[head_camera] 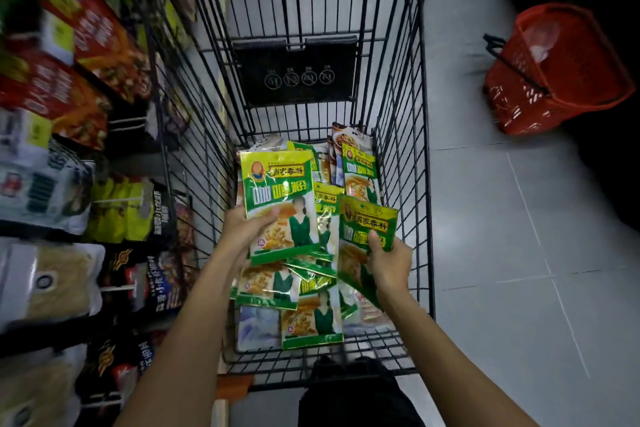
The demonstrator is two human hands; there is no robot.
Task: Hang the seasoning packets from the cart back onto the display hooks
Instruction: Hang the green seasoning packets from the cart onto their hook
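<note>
Both my hands are down inside the black wire cart (424,156). My left hand (242,229) grips a green and yellow seasoning packet (277,194) by its lower left part, holding it upright above the pile. A second packet of the same kind (363,222) is pinched near its middle by my right hand (389,262). Several more green packets (311,319) lie loose on the cart floor beneath, and a few lean against the far right corner (358,170). The display hooks (119,200) with hanging packets are on the shelving to the left.
Shelving packed with red, white, yellow and dark bags (93,45) runs along the left, close against the cart. A red plastic shopping basket (554,69) stands on the grey tiled floor (502,218) at the upper right. The cart's folded child seat flap (294,69) sits at mid height.
</note>
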